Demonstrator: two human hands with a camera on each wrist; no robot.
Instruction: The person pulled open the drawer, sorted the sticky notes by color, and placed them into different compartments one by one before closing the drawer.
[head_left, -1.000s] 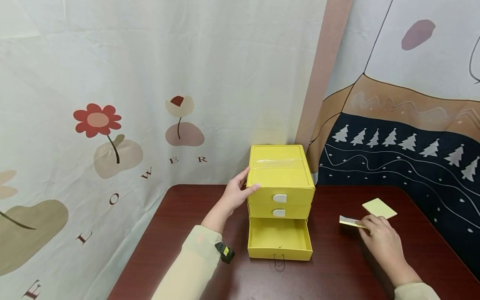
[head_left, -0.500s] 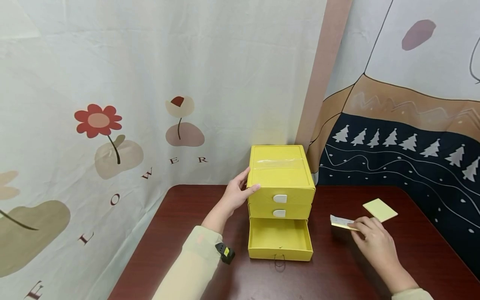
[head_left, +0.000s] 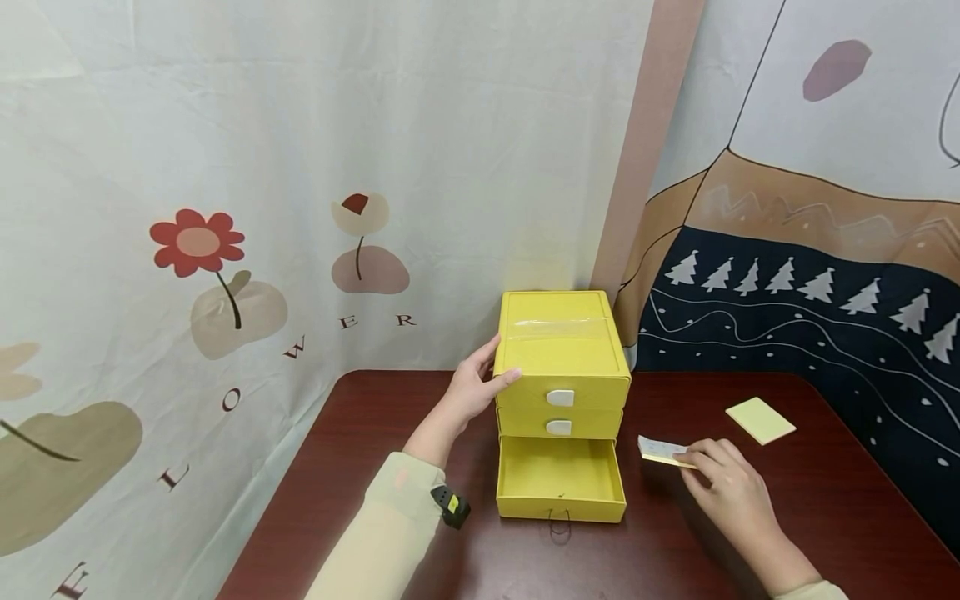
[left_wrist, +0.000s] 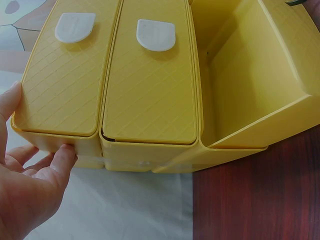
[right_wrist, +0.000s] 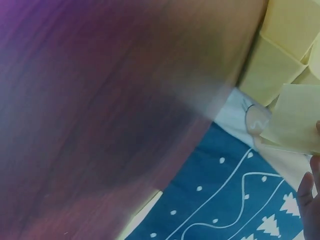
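Note:
A yellow three-drawer desktop organizer [head_left: 564, 350] stands on the table, its bottom drawer [head_left: 561, 509] pulled out with nothing large inside. My left hand [head_left: 471, 388] rests on the organizer's upper left edge, thumb at the top and fingers along the side. In the left wrist view, that hand [left_wrist: 37, 182] touches the casing beside the top drawer. Right of the organizer, my right hand [head_left: 733, 493] pinches a thin yellow pad of sticky notes [head_left: 658, 451] above the table. The right wrist view shows the pad [right_wrist: 295, 117] from its pale yellow face.
Another pale yellow square sticky-note pad [head_left: 761, 419] lies on the dark red table [head_left: 697, 567] behind my right hand. A thin loop [head_left: 559, 527] hangs at the open drawer's front. Printed curtains [head_left: 480, 167] stand behind the table.
My right hand has moved left with the sticky-note pad, toward the organizer. The left hand, the organizer and the other pad stay where they were.

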